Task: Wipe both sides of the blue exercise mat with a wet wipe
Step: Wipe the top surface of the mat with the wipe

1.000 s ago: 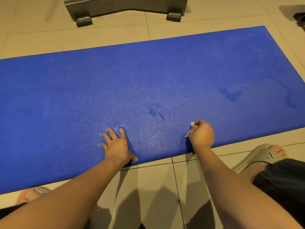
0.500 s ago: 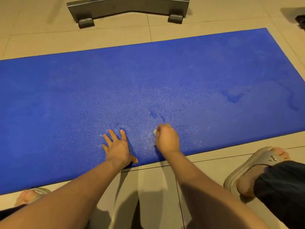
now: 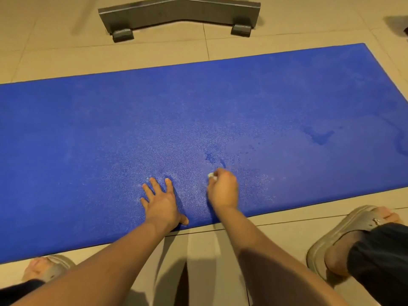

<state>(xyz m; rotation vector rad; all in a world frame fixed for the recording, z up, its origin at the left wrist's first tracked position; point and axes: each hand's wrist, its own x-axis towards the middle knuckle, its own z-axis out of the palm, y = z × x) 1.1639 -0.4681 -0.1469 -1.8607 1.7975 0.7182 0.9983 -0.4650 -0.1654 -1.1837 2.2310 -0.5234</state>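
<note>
Blue textured foam exercise mat (image 3: 110, 133) lies flat and unrolled on the beige tiled floor (image 3: 198, 250), long side toward the person crouched at its near edge. Left hand (image 3: 162, 203): palm down on the mat close to the near edge, grip wide, fingers straight and spread, thumb at the mat's border. Right hand (image 3: 223, 191): just right of the left one, not touching it, grip curled tight round a small white wet wipe (image 3: 210, 176). Only a scrap of it shows at the fingertips, pressed to the mat surface. Darker damp patches (image 3: 320, 135) on the mat farther right. Grey slide sandal (image 3: 344, 226) on the right foot, on the tiles short of the mat. Grey metal equipment base (image 3: 176, 14) stands on the floor beyond the far edge.
</note>
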